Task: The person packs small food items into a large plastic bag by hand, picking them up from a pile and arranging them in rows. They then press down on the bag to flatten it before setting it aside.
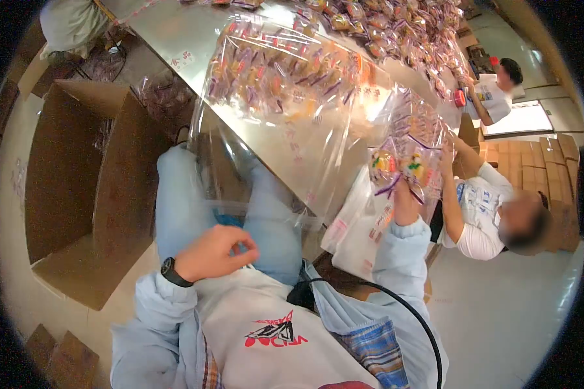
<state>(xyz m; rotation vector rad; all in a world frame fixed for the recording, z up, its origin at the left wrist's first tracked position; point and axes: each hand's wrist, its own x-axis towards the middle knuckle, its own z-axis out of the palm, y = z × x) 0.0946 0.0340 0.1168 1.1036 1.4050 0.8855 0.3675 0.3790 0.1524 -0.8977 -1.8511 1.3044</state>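
My left hand [217, 253], with a black watch on its wrist, is over my lap. Its fingers curl in towards the thumb, with nothing visible in them. My right hand [405, 204] grips a clear bag of small wrapped packets [412, 139] from below; the packets hide most of its fingers. On the metal table lies a large clear bag [279, 71], its upper part filled with rows of wrapped packets. The loose lower part of that bag hangs over the table edge above my legs.
An open cardboard box [123, 175] stands at the left. Flat plastic bags [363, 227] lie near my right forearm. Many loose packets [396, 32] cover the table's far side. Two people in white [483, 204] are at the right, the nearer reaching beside my bag. Stacked boxes [532, 162] stand behind.
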